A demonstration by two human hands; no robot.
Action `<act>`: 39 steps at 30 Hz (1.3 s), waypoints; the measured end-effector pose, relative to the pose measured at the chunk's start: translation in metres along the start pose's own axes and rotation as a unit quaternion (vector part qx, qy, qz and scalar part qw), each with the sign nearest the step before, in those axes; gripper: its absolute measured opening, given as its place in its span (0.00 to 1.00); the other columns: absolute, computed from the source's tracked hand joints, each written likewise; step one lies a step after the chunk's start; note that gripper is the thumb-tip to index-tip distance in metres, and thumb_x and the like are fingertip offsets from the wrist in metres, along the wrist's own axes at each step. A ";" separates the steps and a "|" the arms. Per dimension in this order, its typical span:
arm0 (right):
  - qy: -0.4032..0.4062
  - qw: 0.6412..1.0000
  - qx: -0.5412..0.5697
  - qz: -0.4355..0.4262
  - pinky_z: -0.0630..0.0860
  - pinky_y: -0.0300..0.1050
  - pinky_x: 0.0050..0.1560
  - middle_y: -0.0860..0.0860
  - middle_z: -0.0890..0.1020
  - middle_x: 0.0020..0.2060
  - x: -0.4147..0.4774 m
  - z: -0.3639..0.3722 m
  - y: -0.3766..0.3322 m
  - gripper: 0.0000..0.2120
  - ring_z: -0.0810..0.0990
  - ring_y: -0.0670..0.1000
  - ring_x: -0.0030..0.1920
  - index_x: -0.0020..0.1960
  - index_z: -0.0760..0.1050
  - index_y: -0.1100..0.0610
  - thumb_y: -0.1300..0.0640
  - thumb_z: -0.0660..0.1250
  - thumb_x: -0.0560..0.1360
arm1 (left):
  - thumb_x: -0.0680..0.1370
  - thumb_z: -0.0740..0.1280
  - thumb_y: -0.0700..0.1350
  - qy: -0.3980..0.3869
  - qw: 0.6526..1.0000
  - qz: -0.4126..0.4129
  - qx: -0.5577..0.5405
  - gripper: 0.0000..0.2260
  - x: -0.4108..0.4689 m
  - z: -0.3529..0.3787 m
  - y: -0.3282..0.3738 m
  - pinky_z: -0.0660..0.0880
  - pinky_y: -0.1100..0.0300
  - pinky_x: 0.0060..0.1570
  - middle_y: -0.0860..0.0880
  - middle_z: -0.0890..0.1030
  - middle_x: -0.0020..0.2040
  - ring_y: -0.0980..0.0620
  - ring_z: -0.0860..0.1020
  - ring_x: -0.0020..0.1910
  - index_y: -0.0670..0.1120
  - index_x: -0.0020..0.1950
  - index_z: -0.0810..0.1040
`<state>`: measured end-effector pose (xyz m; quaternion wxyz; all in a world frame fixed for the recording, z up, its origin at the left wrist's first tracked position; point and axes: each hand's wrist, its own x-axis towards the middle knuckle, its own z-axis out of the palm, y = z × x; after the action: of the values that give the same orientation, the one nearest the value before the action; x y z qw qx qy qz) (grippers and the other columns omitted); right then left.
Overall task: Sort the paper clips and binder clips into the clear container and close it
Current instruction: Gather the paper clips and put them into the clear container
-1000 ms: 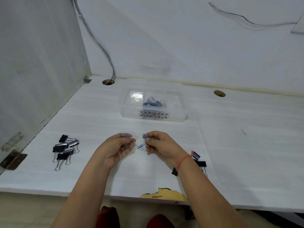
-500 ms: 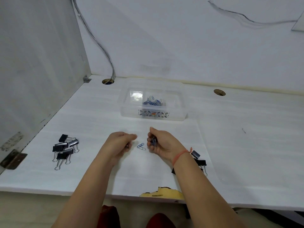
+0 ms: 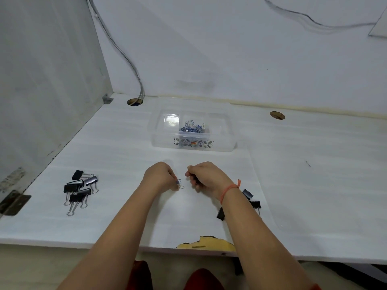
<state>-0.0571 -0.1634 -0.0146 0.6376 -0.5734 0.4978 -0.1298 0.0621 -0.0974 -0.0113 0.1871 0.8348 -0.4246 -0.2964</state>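
The white tabletop (image 3: 314, 185) carries everything the task needs, and the clear container (image 3: 191, 130) stands open at its far middle, its right compartment already holding a heap of blue paper clips (image 3: 192, 128) while the left compartment looks empty. No lid can be made out with certainty, so closing is yet to come. By my reading the paper clips are nearly done and the binder clips not begun: a pile of black binder clips (image 3: 80, 190) lies untouched well to the left, and a few more binder clips (image 3: 250, 200) lie partly hidden behind the right wrist. The left hand (image 3: 160, 177) is curled, its fingertips pinched on a last paper clip (image 3: 179, 183) at the tabletop. The right hand (image 3: 206, 177) is closed in a loose fist; whether it holds clips I cannot tell. Compared with half a second ago, the loose paper clip that lay between the hands is now under the left fingertips, and the right hand has drawn slightly away.
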 end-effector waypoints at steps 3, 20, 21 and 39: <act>0.001 0.999 0.035 0.000 0.63 0.41 0.28 0.54 0.70 0.28 0.000 0.001 0.000 0.15 0.68 0.50 0.28 0.35 0.72 0.61 0.59 0.58 0.79 | 0.69 0.72 0.40 -0.010 1.000 -0.002 0.029 0.04 -0.001 0.002 0.001 0.66 0.63 0.32 0.48 0.78 0.36 0.48 0.75 0.38 0.44 0.42 0.83; -0.004 0.871 0.491 0.001 0.81 0.43 0.34 0.58 0.72 0.36 -0.016 -0.030 -0.058 0.07 0.72 0.52 0.35 0.42 0.73 0.67 0.70 0.58 0.77 | 0.79 0.57 0.31 -0.095 0.782 -0.047 -0.615 0.07 0.001 -0.032 0.036 0.66 0.71 0.17 0.43 0.73 0.34 0.58 0.72 0.19 0.39 0.44 0.72; -0.001 0.872 0.489 -0.007 0.82 0.44 0.39 0.58 0.72 0.36 -0.015 -0.033 -0.065 0.07 0.72 0.52 0.36 0.42 0.73 0.67 0.70 0.58 0.77 | 0.79 0.56 0.30 -0.095 0.779 -0.042 -0.618 0.08 0.005 -0.037 0.042 0.65 0.71 0.17 0.43 0.72 0.34 0.58 0.72 0.18 0.39 0.46 0.73; 0.063 0.961 0.268 0.034 0.72 0.47 0.44 0.62 0.70 0.55 0.092 -0.057 -0.154 0.19 0.73 0.57 0.44 0.65 0.63 0.68 0.59 0.57 0.78 | 0.79 0.56 0.44 -0.067 0.876 -0.119 -0.462 0.12 0.147 -0.082 0.121 0.66 0.55 0.34 0.39 0.71 0.41 0.46 0.67 0.34 0.34 0.53 0.69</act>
<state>0.0038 -0.3133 0.0822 0.7393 -0.3544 0.5034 -0.2728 0.1116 -0.2820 0.0701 0.4855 0.6761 -0.1481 -0.5341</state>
